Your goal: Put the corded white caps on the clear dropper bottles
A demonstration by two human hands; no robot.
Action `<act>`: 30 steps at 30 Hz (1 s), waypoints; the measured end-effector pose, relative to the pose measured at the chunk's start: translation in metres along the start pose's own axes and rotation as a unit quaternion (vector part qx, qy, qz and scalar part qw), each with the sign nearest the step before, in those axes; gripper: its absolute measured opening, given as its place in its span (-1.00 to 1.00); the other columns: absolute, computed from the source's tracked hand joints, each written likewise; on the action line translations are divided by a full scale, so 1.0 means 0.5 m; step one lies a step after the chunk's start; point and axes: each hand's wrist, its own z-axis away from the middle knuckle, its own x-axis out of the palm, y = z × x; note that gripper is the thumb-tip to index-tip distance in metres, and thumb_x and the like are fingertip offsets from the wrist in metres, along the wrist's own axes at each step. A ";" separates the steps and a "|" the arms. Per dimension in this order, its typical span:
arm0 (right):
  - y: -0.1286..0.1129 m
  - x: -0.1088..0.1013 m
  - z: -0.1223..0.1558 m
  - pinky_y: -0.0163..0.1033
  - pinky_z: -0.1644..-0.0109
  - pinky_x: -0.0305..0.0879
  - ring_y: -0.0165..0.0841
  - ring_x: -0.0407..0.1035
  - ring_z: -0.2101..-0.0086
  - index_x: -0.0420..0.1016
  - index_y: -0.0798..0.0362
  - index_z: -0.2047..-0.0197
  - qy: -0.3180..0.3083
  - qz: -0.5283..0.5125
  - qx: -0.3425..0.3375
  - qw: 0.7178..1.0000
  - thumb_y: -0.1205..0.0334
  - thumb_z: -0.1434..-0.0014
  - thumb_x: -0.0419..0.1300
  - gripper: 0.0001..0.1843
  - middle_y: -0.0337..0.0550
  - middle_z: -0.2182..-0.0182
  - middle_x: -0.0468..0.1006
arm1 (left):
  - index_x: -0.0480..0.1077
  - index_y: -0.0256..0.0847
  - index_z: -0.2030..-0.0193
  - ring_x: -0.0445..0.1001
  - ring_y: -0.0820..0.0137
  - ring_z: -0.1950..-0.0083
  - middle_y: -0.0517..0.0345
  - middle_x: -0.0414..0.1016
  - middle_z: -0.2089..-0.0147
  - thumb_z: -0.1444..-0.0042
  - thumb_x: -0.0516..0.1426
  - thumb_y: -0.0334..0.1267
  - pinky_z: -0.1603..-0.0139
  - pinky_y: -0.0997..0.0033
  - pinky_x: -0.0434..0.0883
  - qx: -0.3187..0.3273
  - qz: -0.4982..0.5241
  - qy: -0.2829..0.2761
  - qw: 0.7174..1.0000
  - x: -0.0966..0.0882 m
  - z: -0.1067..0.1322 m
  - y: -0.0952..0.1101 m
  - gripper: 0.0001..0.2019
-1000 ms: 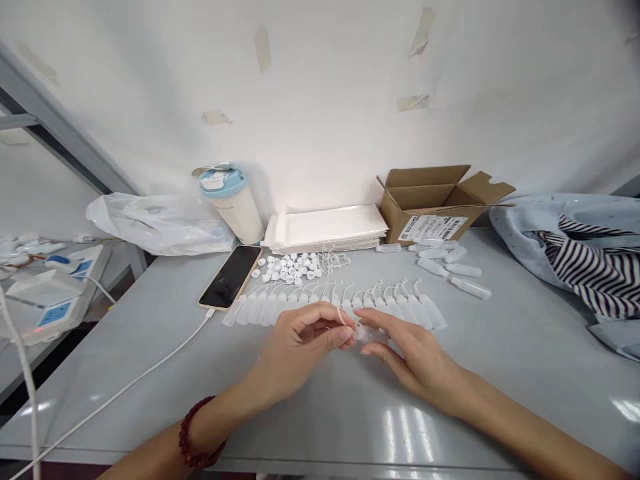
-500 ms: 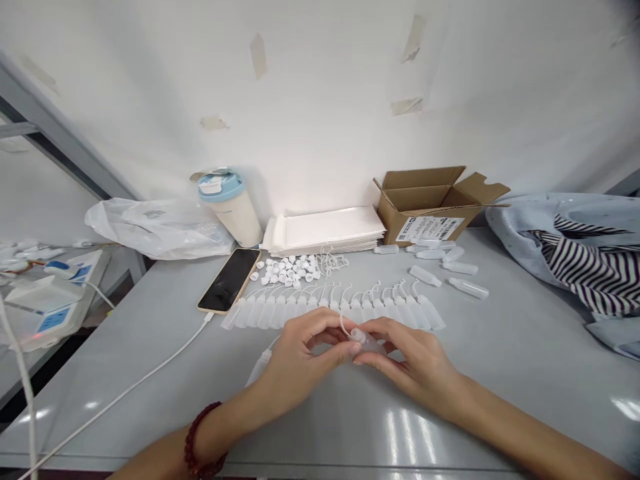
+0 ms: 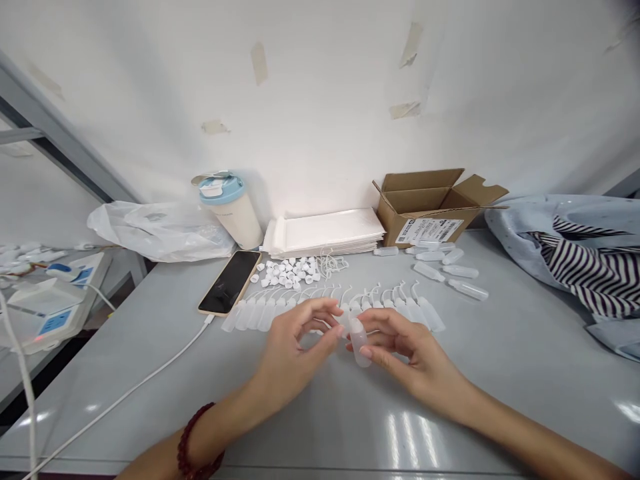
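Left hand (image 3: 294, 350) has drawn just off the held bottle (image 3: 359, 345), which now stands nearer upright than half a second ago. That hand sits curled at the bottle's 9 o'clock, thumb and forefinger parted. Right hand (image 3: 413, 347) grips the bottle between thumb and fingers — neck toward 12. Beyond, on the counter (image 3: 310, 430): row of tubed bottles (image 3: 269, 313) 10 to 1; caps (image 3: 289, 269) 10 to 11; loose bottles (image 3: 460, 271) 1 to 2.

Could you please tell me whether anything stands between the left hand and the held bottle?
No object visibly does; only fingertips of the right hand show at the edge of the bottle facing the left hand.
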 end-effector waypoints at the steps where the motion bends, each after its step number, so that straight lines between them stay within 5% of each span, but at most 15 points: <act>1: 0.000 0.001 -0.001 -0.09 0.09 0.46 -0.32 0.52 0.28 0.27 -0.02 0.03 0.008 -0.009 0.010 1.000 0.17 -0.22 0.15 -0.75 -0.15 0.28 0.57 | 0.36 -0.18 0.03 0.50 0.41 0.22 0.07 0.49 0.14 -0.18 0.13 -0.33 0.18 0.38 0.51 0.047 -0.050 0.030 0.997 0.000 0.001 -0.001 -0.79; 3: -0.002 0.002 -0.003 -0.09 0.12 0.46 -0.31 0.53 0.31 0.29 0.00 0.08 0.017 -0.030 0.024 0.999 0.14 -0.20 0.17 -0.75 -0.12 0.26 0.56 | 0.32 -0.18 -0.01 0.48 0.38 0.16 0.04 0.46 0.10 -0.18 0.12 -0.38 0.14 0.34 0.50 0.171 -0.145 0.053 0.973 -0.001 0.003 -0.004 -0.75; 6: -0.007 0.005 -0.005 -0.09 0.13 0.47 -0.28 0.54 0.27 0.29 0.01 0.10 0.018 -0.072 0.040 0.996 0.10 -0.19 0.18 -0.74 -0.10 0.26 0.56 | 0.22 -0.25 -0.12 0.42 0.26 -0.03 -0.09 0.41 -0.02 -0.16 0.17 -0.37 -0.03 0.22 0.45 0.318 -0.231 -0.011 0.919 -0.002 0.004 -0.007 -0.61; 9: -0.011 0.007 -0.007 -0.14 0.13 0.48 -0.25 0.52 0.17 0.32 0.01 0.12 0.016 -0.113 0.044 0.992 0.07 -0.17 0.20 -0.73 -0.08 0.22 0.57 | 0.16 -0.35 -0.16 0.37 0.17 -0.12 -0.19 0.40 -0.05 -0.17 0.18 -0.30 -0.12 0.13 0.42 0.363 -0.291 -0.062 0.883 -0.001 0.005 -0.007 -0.54; 14: -0.009 0.009 -0.009 -0.24 0.21 0.49 -0.33 0.53 0.23 0.36 0.02 0.16 0.020 -0.144 0.039 0.989 0.13 -0.16 0.23 -0.78 -0.10 0.22 0.59 | 0.14 -0.49 -0.16 0.37 0.10 -0.12 -0.26 0.43 0.00 -0.18 0.15 -0.37 -0.10 0.10 0.43 0.402 -0.373 -0.070 0.833 0.004 0.006 -0.001 -0.55; 16: -0.007 0.008 -0.008 -0.24 0.20 0.49 -0.35 0.53 0.25 0.38 0.02 0.16 0.014 -0.141 0.036 0.989 0.15 -0.17 0.22 -0.80 -0.11 0.20 0.60 | 0.16 -0.50 -0.14 0.39 0.11 -0.08 -0.24 0.45 0.05 -0.17 0.15 -0.39 -0.05 0.11 0.44 0.407 -0.376 -0.069 0.829 0.002 0.005 0.004 -0.57; 23: -0.003 -0.014 -0.002 -0.03 0.01 0.45 -0.18 0.52 0.12 0.49 0.03 0.08 0.035 -0.037 0.033 0.998 0.06 -0.18 0.20 -0.70 0.00 0.15 0.62 | 0.21 -0.26 -0.11 0.34 0.21 -0.03 -0.14 0.40 -0.03 -0.19 0.15 -0.28 0.00 0.14 0.44 0.295 -0.334 -0.118 0.887 -0.064 0.018 0.005 -0.63; 30: -0.013 -0.037 -0.005 -0.14 0.17 0.52 -0.20 0.54 0.20 0.55 -0.01 0.14 0.111 0.037 0.012 0.993 0.02 -0.18 0.18 -0.72 -0.06 0.19 0.65 | 0.30 -0.23 -0.07 0.30 0.19 -0.09 -0.08 0.43 -0.07 -0.16 0.18 -0.31 -0.06 0.14 0.43 0.199 -0.370 -0.164 0.893 -0.120 0.078 -0.013 -0.66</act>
